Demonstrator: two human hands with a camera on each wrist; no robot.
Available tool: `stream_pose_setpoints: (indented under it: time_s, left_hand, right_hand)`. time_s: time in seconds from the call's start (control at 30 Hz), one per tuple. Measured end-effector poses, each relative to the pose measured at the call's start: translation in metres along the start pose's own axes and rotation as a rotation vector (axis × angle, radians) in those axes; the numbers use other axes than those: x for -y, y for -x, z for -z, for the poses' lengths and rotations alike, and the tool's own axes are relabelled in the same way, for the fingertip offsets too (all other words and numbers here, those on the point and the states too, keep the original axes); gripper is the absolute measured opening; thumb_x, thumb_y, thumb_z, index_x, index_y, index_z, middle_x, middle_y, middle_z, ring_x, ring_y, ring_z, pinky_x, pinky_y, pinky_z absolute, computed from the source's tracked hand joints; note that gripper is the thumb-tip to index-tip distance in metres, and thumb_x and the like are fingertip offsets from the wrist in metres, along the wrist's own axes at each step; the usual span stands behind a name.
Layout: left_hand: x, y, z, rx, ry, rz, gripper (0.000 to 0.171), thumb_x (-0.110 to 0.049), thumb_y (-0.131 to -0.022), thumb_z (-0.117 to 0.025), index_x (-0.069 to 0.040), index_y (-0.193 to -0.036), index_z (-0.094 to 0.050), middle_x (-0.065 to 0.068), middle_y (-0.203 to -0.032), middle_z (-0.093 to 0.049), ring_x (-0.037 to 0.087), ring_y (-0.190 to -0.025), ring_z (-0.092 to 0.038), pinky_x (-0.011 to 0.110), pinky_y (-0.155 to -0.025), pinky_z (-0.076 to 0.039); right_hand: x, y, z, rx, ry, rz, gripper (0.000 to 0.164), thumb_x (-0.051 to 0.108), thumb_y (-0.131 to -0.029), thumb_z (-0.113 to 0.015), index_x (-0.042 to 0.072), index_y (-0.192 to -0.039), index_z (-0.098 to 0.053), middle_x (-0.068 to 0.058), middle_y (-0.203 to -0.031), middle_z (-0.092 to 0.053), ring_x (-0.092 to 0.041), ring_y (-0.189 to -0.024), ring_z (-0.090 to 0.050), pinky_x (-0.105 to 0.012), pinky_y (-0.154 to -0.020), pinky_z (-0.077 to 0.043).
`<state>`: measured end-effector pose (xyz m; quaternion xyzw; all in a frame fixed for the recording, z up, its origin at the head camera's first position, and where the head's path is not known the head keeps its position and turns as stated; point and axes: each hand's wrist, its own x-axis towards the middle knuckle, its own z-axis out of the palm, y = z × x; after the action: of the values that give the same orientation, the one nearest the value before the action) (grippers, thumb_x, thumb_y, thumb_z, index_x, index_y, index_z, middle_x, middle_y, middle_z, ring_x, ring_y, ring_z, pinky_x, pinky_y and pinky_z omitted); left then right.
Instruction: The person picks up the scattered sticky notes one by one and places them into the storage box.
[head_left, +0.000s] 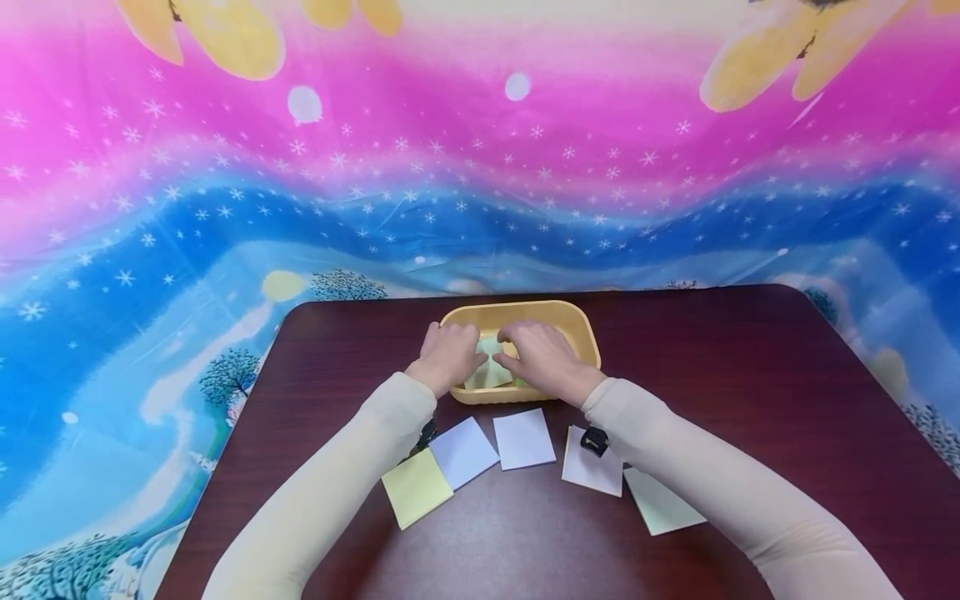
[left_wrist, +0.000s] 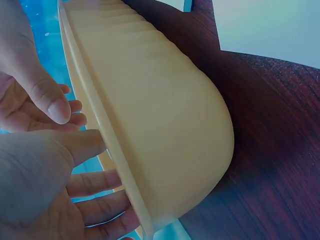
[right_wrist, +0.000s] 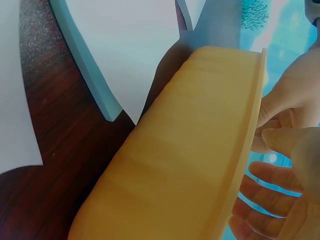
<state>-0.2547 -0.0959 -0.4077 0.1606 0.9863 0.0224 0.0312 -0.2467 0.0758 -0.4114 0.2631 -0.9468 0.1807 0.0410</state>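
Both bare hands reach over a yellow plastic basket (head_left: 577, 321) near the table's far edge. A pale green note pad (head_left: 491, 375) lies in it, between the hands. My left hand (head_left: 447, 354) is over the basket's left part; in the left wrist view its fingers (left_wrist: 102, 200) extend past the rim, holding nothing that shows. My right hand (head_left: 543, 354) hovers over the right part, thumb and fingers apart and loosely bent. From the right wrist view, its fingers (right_wrist: 270, 197) are spread beside the rim with nothing between them. What the fingertips touch inside is partly hidden.
In front of the basket, an arc of square paper pads lies on the dark wooden table (head_left: 750, 375): yellow (head_left: 417, 490), lavender (head_left: 465, 452), white (head_left: 524, 439), pinkish white (head_left: 591, 467) and pale green (head_left: 663, 500). A printed cloth (head_left: 480, 167) hangs behind.
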Motion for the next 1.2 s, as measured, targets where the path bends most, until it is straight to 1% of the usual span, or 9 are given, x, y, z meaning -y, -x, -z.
stream_pose_setpoints:
  time_s: [0.27, 0.4, 0.53, 0.67, 0.8, 1.0, 1.2]
  left_hand:
    - [-0.0008, 0.0008, -0.0028, 0.004, -0.011, 0.013, 0.032, -0.042, -0.098, -0.064, -0.012, -0.089, -0.066, 0.002, -0.074, -0.065, 0.023, -0.079, -0.062, 0.045, -0.090, -0.046]
    - [-0.0007, 0.0010, -0.0030, 0.016, -0.019, 0.010, 0.032, -0.043, -0.099, -0.063, -0.012, -0.091, -0.066, 0.001, -0.073, -0.063, 0.023, -0.078, -0.061, 0.045, -0.091, -0.045]
    - [-0.0006, 0.0015, -0.0036, 0.029, -0.024, 0.009, 0.032, -0.043, -0.099, -0.062, -0.011, -0.095, -0.067, 0.002, -0.077, -0.066, 0.023, -0.079, -0.062, 0.044, -0.090, -0.044]
    - [-0.0012, 0.0027, -0.0032, 0.025, -0.025, 0.007, 0.032, -0.042, -0.100, -0.062, -0.011, -0.099, -0.068, 0.003, -0.081, -0.068, 0.024, -0.080, -0.063, 0.044, -0.089, -0.044]
    - [-0.0022, 0.0041, -0.0024, 0.019, -0.024, 0.003, 0.033, -0.042, -0.100, -0.061, -0.010, -0.099, -0.068, 0.003, -0.081, -0.069, 0.024, -0.080, -0.064, 0.044, -0.088, -0.044]
    - [-0.0033, 0.0045, -0.0028, 0.007, -0.024, -0.004, 0.033, -0.044, -0.100, -0.061, -0.011, -0.098, -0.069, 0.003, -0.080, -0.069, 0.024, -0.081, -0.064, 0.044, -0.088, -0.044]
    - [-0.0045, 0.0052, -0.0029, 0.005, -0.032, -0.004, 0.035, -0.045, -0.100, -0.059, -0.012, -0.104, -0.069, 0.004, -0.087, -0.072, 0.026, -0.087, -0.066, 0.045, -0.091, -0.046]
  right_hand:
    - [0.0003, -0.0017, -0.0033, 0.017, -0.002, -0.006, 0.032, 0.031, -0.094, -0.072, 0.006, -0.114, -0.073, -0.012, -0.111, -0.075, -0.026, -0.100, -0.070, -0.044, -0.086, -0.057]
    - [0.0001, -0.0021, -0.0048, 0.027, -0.003, -0.009, 0.033, 0.033, -0.095, -0.071, 0.007, -0.115, -0.073, -0.011, -0.111, -0.075, -0.026, -0.099, -0.071, -0.043, -0.086, -0.057]
    - [-0.0003, -0.0021, -0.0051, 0.040, -0.005, -0.013, 0.034, 0.034, -0.095, -0.070, 0.006, -0.116, -0.073, -0.011, -0.112, -0.075, -0.026, -0.100, -0.071, -0.043, -0.086, -0.058]
    - [0.0001, -0.0019, -0.0046, 0.054, -0.005, -0.017, 0.036, 0.035, -0.096, -0.070, 0.006, -0.117, -0.072, -0.011, -0.113, -0.075, -0.026, -0.101, -0.071, -0.043, -0.086, -0.058]
    - [0.0002, -0.0013, -0.0038, 0.064, -0.009, -0.025, 0.038, 0.036, -0.096, -0.070, 0.006, -0.118, -0.072, -0.012, -0.115, -0.075, -0.027, -0.102, -0.071, -0.044, -0.087, -0.058]
    - [-0.0010, -0.0014, -0.0038, 0.055, -0.008, -0.028, 0.038, 0.037, -0.095, -0.070, 0.006, -0.118, -0.072, -0.011, -0.115, -0.075, -0.026, -0.102, -0.071, -0.043, -0.086, -0.058]
    - [-0.0028, -0.0009, -0.0034, 0.049, -0.012, -0.025, 0.039, 0.037, -0.095, -0.070, 0.006, -0.118, -0.072, -0.012, -0.115, -0.075, -0.026, -0.101, -0.071, -0.043, -0.086, -0.058]
